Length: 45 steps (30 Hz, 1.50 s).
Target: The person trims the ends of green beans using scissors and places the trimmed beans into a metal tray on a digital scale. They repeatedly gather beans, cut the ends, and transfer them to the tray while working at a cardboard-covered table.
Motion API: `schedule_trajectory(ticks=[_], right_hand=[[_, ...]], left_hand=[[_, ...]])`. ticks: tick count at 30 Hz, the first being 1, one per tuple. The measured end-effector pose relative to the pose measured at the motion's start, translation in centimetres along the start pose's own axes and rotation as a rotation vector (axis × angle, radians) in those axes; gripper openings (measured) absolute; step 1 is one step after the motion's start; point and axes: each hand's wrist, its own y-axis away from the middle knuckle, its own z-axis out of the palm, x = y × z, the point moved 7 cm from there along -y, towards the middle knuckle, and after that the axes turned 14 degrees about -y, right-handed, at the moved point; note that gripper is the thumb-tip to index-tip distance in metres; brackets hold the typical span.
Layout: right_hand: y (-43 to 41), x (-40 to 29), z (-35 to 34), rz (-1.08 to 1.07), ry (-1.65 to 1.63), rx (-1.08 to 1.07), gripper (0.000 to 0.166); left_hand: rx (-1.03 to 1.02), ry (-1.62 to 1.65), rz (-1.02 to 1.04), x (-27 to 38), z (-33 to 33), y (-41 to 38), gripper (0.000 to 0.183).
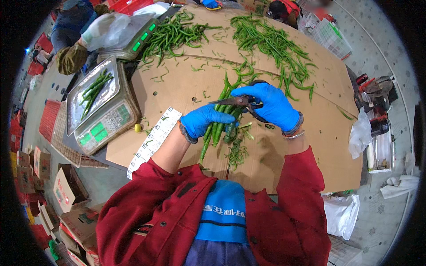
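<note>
My left hand [207, 120], in a blue glove, is closed around a bundle of long green chili peppers [217, 130]. In my right hand [273, 104], also gloved in blue, is a pair of scissors [229, 100] with dark handles; the blades lie across the upper part of the bundle. Below the hands, cut green stems [237, 154] are piled on the cardboard table cover [293, 169]. Two larger heaps of green peppers, one at the back left [176, 33] and one at the back right [266, 40], lie farther off. A strip of printed labels [154, 141] runs beside my left forearm.
At left stands a digital scale [100, 133] with green peppers [96, 88] on its metal tray. Behind it, a co-worker's gloved hand [103, 31] is over a second scale [133, 43]. A small yellow-green round item [137, 127] sits near the first scale. A plastic bag [360, 133] hangs at the right edge.
</note>
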Motion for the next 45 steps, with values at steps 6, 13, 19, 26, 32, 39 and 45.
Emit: schedule_trajectory(ticks=[6,13,19,26,32,39,45], right_hand=[[2.2,2.5,-1.0,0.068,-0.288,0.595,0.047],[9.3,6.8,5.4,0.184,-0.105,0.657,0.043],[8.0,5.1,7.2,0.177,-0.11,0.693,0.043],[7.0,4.6,6.9,0.182,-0.06,0.722,0.041],[6.8,3.8,6.4,0.123,0.021,0.75,0.04],[6.6,3.5,6.1,0.145,0.015,0.753,0.036],[7.8,7.0,7.9,0.372,-0.286,0.683,0.028]], left_hand=[[-0.06,0.275,0.025,-0.2,0.1,-0.6,0.051],[0.09,0.696,0.325,1.0,-2.4,-1.4,0.052],[0.041,0.75,0.337,0.8,-1.8,-2.0,0.052],[0.051,0.792,0.295,0.5,-1.3,-2.0,0.053],[0.036,0.872,0.258,0.0,-0.8,-1.9,0.051],[0.059,0.846,0.242,-0.2,-0.5,-2.0,0.053],[0.037,0.838,0.283,-0.2,-1.0,-1.8,0.048]])
